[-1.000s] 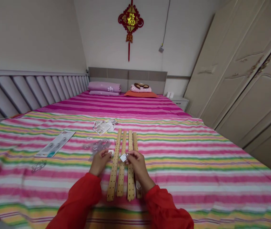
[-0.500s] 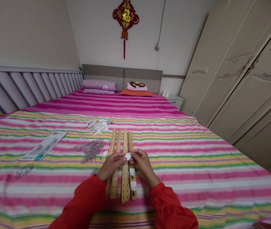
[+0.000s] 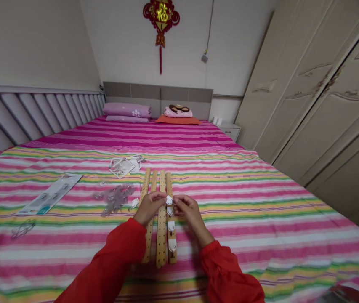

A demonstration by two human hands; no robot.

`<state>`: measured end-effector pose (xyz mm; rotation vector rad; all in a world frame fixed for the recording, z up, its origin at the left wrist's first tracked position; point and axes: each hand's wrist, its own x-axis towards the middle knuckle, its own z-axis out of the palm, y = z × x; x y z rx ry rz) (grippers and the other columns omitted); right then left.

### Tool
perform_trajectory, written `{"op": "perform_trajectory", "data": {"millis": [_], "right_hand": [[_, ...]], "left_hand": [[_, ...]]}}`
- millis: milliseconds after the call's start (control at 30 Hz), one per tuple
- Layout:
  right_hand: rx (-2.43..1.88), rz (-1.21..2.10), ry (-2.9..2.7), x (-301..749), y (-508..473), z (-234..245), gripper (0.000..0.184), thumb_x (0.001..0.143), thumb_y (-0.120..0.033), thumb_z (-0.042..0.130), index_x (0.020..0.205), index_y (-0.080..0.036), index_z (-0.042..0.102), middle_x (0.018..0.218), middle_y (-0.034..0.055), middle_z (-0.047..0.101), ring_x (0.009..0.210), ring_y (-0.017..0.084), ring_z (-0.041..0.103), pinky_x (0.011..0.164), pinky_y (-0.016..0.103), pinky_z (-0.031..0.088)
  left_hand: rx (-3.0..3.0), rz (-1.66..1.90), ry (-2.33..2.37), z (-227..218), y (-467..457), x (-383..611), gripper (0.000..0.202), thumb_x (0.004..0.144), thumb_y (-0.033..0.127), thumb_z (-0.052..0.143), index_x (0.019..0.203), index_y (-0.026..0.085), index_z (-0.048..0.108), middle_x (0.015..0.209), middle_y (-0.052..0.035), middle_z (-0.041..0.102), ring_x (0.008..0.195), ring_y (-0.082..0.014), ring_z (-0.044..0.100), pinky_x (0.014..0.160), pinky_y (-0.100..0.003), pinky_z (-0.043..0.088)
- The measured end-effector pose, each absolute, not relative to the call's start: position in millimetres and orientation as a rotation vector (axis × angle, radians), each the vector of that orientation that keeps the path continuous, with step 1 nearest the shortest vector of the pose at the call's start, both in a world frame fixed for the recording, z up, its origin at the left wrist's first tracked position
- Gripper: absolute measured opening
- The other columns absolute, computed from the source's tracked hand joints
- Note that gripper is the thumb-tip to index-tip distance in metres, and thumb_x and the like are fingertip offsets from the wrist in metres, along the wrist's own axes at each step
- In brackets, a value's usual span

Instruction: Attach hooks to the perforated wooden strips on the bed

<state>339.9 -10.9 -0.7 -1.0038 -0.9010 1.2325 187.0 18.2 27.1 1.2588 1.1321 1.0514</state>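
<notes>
A small white hook (image 3: 169, 200) sits between my left hand (image 3: 149, 207) and my right hand (image 3: 189, 210), over the rightmost wooden strip (image 3: 169, 185). The left thumb and fingertips pinch its left side; the right fingertips are pinched at its right edge. Below it on that strip, a row of white hooks shows, the nearest one (image 3: 172, 245) close to the strip's near end. Beside it lie more strips with rows of holes, such as this wooden strip (image 3: 161, 235). My left hand partly covers the two leftmost ones. A loose white hook (image 3: 134, 203) lies left of my left hand.
On the striped bedsheet (image 3: 261, 235), left of the strips, are a pile of clear plastic pieces (image 3: 116, 198), some clear packaging (image 3: 123, 166), a long flat package (image 3: 51, 194) and a thin wire-like loop (image 3: 23, 228). Folded bedding (image 3: 127, 110) lies by the headboard.
My hands and the held hook have shifted slightly up along the rightmost strip. A white hook hidden before now shows just below them. The whole view has shifted a little.
</notes>
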Motion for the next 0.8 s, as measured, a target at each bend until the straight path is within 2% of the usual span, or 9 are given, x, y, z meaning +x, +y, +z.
{"op": "perform_trajectory", "data": {"millis": [167, 367, 600, 800], "right_hand": [[-1.005, 1.226, -0.906, 340.3, 6.9, 0.7, 0.021, 0.058, -0.033, 0.077, 0.066, -0.016, 0.067, 0.051, -0.0021, 0.063, 0.044, 0.010, 0.054, 0.046, 0.022, 0.045], [-1.039, 1.279, -0.746, 336.6, 24.7, -17.0, 0.022, 0.054, -0.028, 0.077, 0.064, -0.015, 0.061, 0.047, -0.0016, 0.062, 0.042, 0.011, 0.058, 0.043, 0.021, 0.047], [-1.167, 1.264, -0.707, 332.6, 41.9, -39.4, 0.016, 0.054, -0.021, 0.070, 0.061, -0.016, 0.057, 0.041, -0.0023, 0.060, 0.036, 0.010, 0.053, 0.038, 0.020, 0.044], [-1.213, 1.256, -0.703, 330.7, 47.4, -47.4, 0.012, 0.054, -0.019, 0.069, 0.057, -0.016, 0.057, 0.039, -0.0026, 0.058, 0.036, 0.011, 0.053, 0.039, 0.020, 0.044]], "left_hand": [[1.197, 1.063, 1.095, 23.2, 34.6, 197.9, 0.034, 0.053, 0.035, 0.078, 0.079, 0.014, 0.069, 0.071, -0.0027, 0.068, 0.066, -0.0140, 0.061, 0.067, -0.027, 0.046], [1.149, 1.186, 1.138, -4.9, 53.4, 203.4, 0.039, 0.047, 0.026, 0.081, 0.080, 0.012, 0.067, 0.072, -0.0036, 0.068, 0.071, -0.0155, 0.063, 0.072, -0.029, 0.049], [1.345, 1.157, 1.294, -25.8, 64.2, 207.8, 0.016, 0.059, 0.019, 0.069, 0.075, 0.013, 0.067, 0.072, -0.0044, 0.071, 0.070, -0.0171, 0.066, 0.072, -0.031, 0.053], [1.610, 1.011, 1.364, -26.4, 60.8, 209.4, 0.024, 0.069, 0.004, 0.054, 0.086, 0.013, 0.069, 0.087, -0.0066, 0.073, 0.082, -0.0161, 0.068, 0.077, -0.028, 0.052]]}}
